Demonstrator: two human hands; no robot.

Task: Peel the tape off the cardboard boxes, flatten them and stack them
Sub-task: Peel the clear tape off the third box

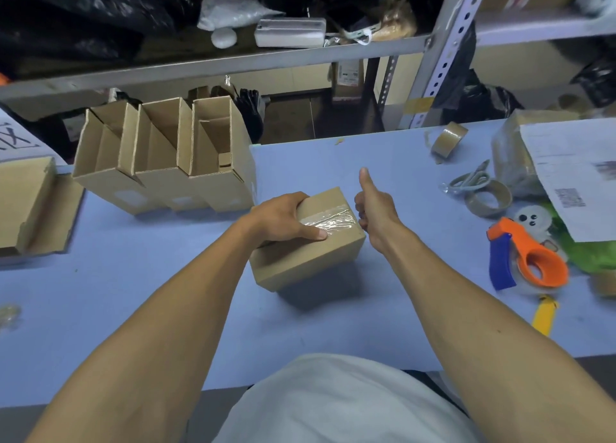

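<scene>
A small closed cardboard box (306, 262) stands on the blue table (333, 329) in front of me. A wrinkled strip of clear tape (330, 224) runs across its top. My left hand (283, 217) grips the box's top left corner, thumb lying on the tape. My right hand (375, 209) is against the box's right edge at the tape's end, fingers curled and thumb pointing up. Nothing shows between its fingers. Three open, upright cardboard boxes (160, 162) stand in a row at the back left.
An opened box (30, 205) lies at the far left. On the right are an orange and blue tape dispenser (530, 262), two brown tape rolls (448, 139) (488, 199), a yellow cutter (545, 316) and printed sheets (580, 175). Metal shelving (446, 42) rises behind.
</scene>
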